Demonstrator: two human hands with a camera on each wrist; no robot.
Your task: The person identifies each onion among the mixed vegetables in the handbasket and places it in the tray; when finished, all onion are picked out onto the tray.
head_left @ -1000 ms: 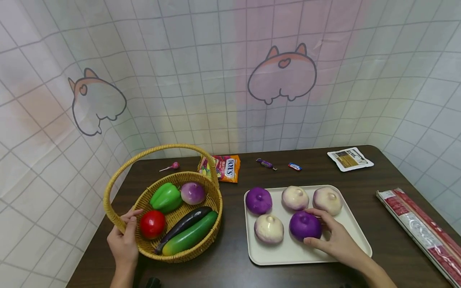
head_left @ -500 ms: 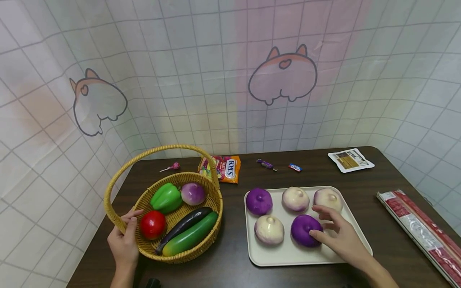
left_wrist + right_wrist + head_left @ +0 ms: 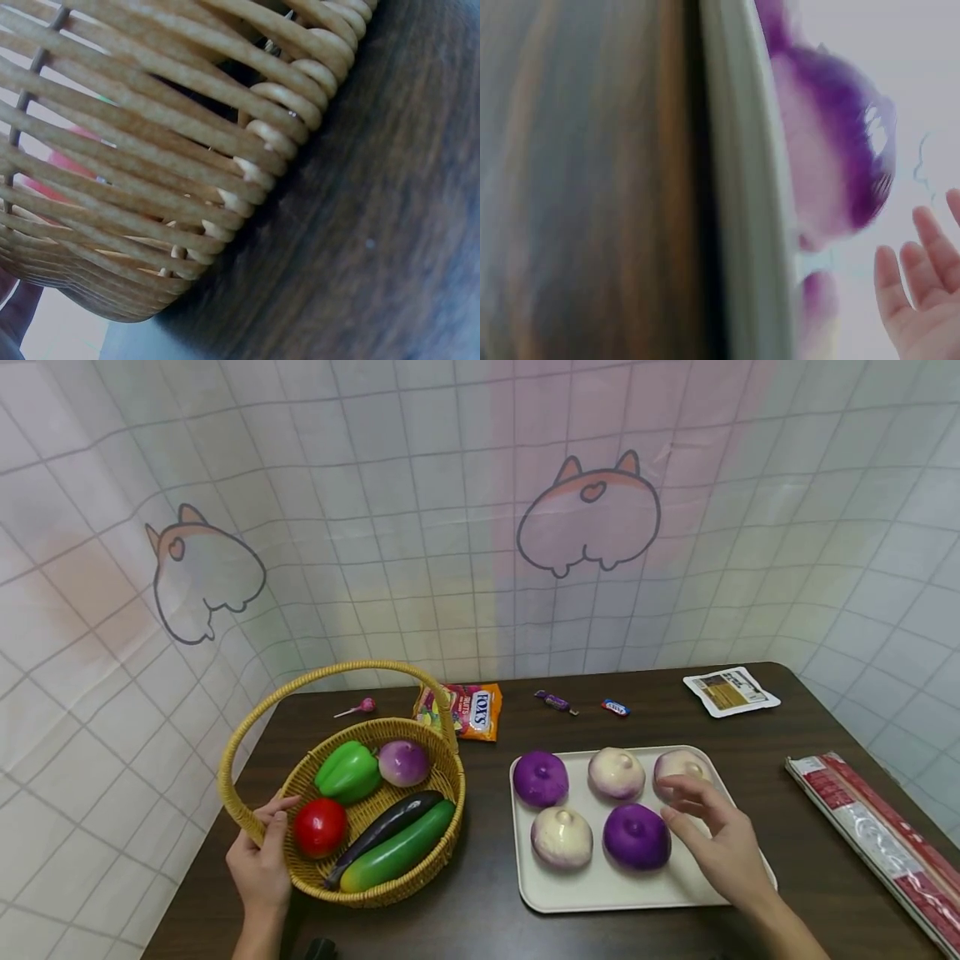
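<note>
In the head view, a woven basket (image 3: 420, 872) with a tall arched handle stands on the left. My left hand (image 3: 258, 868) holds its left rim by the handle's base. The left wrist view shows the woven wall (image 3: 142, 142) close up. In the basket lie a tomato (image 3: 320, 827), a green bell pepper (image 3: 348, 772), a purple turnip-like vegetable (image 3: 403, 763), an eggplant (image 3: 386, 829) and a green cucumber-like vegetable (image 3: 397, 847). My right hand (image 3: 712, 835) hovers over the tray (image 3: 592, 897), fingers spread and holding nothing, right of a purple turnip-like vegetable (image 3: 637, 837).
Several more turnip-like vegetables sit on the tray, some with a white side up, such as the front-left one (image 3: 562, 837). Behind are a lollipop (image 3: 365, 705), a candy bag (image 3: 476, 710), two wrapped candies and a white packet (image 3: 731, 692). A long red-and-white package (image 3: 877, 843) lies right.
My right hand has let go of the front purple vegetable and drawn back to the right and up. The vegetable tipped, then settled upright on the tray. My left hand stays on the basket.
</note>
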